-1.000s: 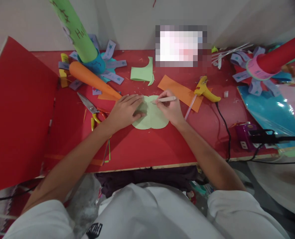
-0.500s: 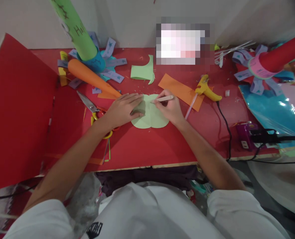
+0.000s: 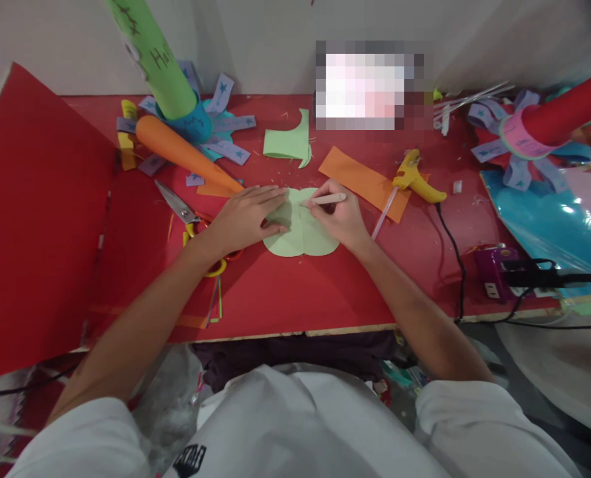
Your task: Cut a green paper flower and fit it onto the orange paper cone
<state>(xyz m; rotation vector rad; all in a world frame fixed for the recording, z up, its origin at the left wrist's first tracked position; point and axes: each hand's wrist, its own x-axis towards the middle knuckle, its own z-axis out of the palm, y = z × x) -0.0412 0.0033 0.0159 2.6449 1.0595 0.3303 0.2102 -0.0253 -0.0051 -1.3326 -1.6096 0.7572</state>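
Observation:
A light green paper cutout (image 3: pixel 303 238) with rounded lobes and a crease down its middle lies flat on the red table. My left hand (image 3: pixel 250 214) rests on its left side, fingers stretched out and flat. In my right hand (image 3: pixel 342 216), closed in a writing grip, is a slim pale pen (image 3: pixel 329 198) whose tip points at the upper middle of the cutout. Scissors (image 3: pixel 177 202) with red and yellow handles lie beside my left hand, partly hidden under the wrist. An orange paper cone (image 3: pixel 188 154) points toward my left fingers.
An orange paper strip (image 3: pixel 360 179) and a yellow glue gun (image 3: pixel 415 178) with a cord lie right. A green paper scrap (image 3: pixel 288 144) is behind. Paper tube figures, one green (image 3: pixel 163 70) and one red (image 3: pixel 569 106), flank the table. A purple power socket (image 3: pixel 495 269) sits near the edge.
My hands, the pen and the cutout stay almost in place. Only the camera's view has shifted very slightly.

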